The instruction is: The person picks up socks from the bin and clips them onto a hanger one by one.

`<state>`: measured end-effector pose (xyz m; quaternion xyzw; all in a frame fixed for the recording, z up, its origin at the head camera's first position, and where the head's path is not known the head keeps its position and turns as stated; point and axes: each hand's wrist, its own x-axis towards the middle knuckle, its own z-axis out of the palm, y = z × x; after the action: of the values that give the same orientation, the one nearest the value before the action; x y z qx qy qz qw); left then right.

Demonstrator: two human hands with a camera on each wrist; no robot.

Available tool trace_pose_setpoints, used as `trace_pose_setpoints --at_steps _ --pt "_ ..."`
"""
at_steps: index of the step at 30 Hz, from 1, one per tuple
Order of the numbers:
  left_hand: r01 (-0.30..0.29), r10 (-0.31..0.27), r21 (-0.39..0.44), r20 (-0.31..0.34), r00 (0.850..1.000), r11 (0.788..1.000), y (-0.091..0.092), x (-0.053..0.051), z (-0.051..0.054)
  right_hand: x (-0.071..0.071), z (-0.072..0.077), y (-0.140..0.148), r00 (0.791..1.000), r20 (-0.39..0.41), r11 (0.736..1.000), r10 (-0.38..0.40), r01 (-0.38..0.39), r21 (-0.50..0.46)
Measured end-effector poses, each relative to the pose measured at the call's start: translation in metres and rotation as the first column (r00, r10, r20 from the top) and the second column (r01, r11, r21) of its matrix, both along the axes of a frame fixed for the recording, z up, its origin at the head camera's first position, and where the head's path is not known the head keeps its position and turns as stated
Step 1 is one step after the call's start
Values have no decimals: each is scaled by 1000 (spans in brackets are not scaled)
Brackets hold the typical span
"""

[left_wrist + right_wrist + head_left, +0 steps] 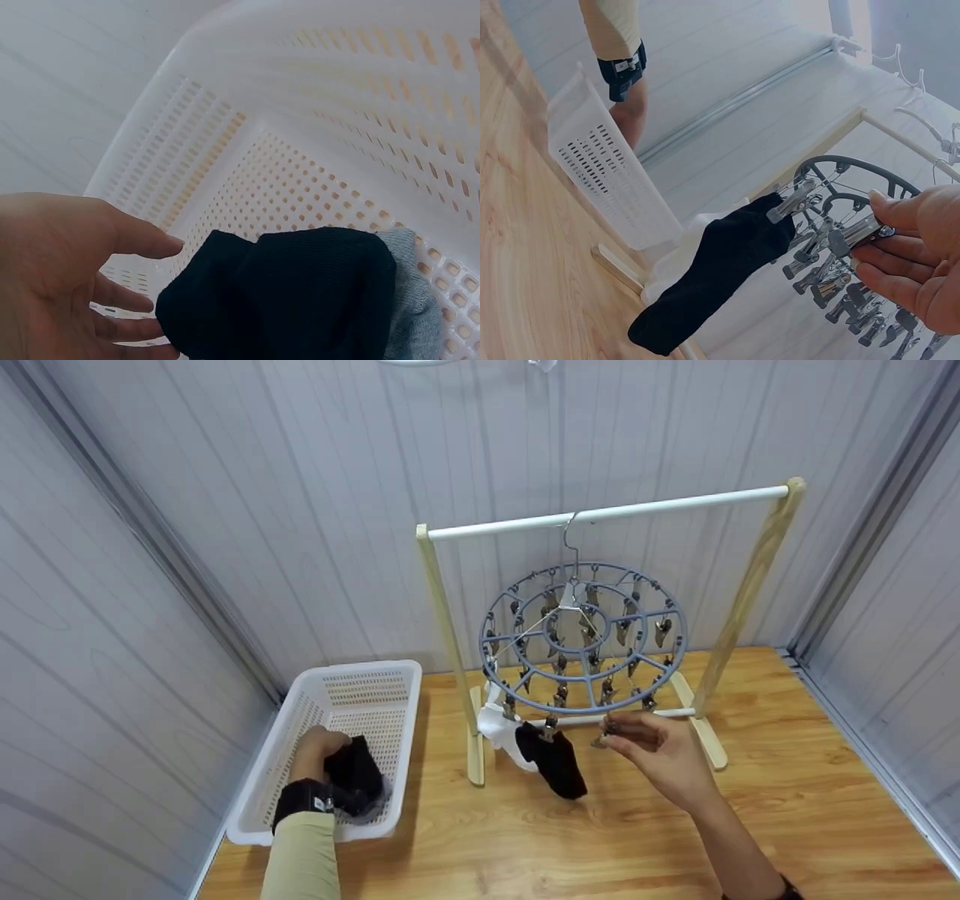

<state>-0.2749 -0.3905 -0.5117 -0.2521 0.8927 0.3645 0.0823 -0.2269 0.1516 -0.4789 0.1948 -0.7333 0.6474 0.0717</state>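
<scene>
My left hand (pixel 319 750) is down inside the white basket beside a dark sock (pixel 352 769). In the left wrist view its fingers (pixel 127 300) are spread at the edge of the dark cloth (pixel 292 292), with grey-blue fabric (pixel 414 300) under it. My right hand (pixel 664 757) pinches a metal clip (pixel 602 735) at the front of the round grey hanger (pixel 559 709); the right wrist view shows the clip (pixel 855 234) between thumb and fingers (pixel 900 262). A black sock (pixel 555 765) hangs from a neighbouring clip, and a white sock (pixel 502 731) hangs left of it.
The white basket (pixel 411 720) stands on the wooden table (pixel 480 847) at the left. A wooden rack with a white bar (pixel 675 505) holds the hanger by its hook (pixel 571 544). Many more clips dangle from the rings. Panelled walls (pixel 300 510) close in the table's back and sides.
</scene>
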Motion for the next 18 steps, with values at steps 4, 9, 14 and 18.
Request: trace_pose_setpoints --at_steps 4,9,14,18 --pt "-24 24 22 -11 1000 999 -2 0 -4 0 0 0 1000 -8 1000 0 0 7" --pt "-12 12 -7 0 1000 1000 -7 0 -9 -1 1 -1 1000 -4 1000 -2 2 15" --pt "82 -83 -151 2 997 985 -14 -1 -6 -1 2 -1 1000 12 1000 -4 3 20" --pt "100 -101 -165 1 995 981 -17 0 -4 -1 3 -1 1000 15 1000 -4 4 19"
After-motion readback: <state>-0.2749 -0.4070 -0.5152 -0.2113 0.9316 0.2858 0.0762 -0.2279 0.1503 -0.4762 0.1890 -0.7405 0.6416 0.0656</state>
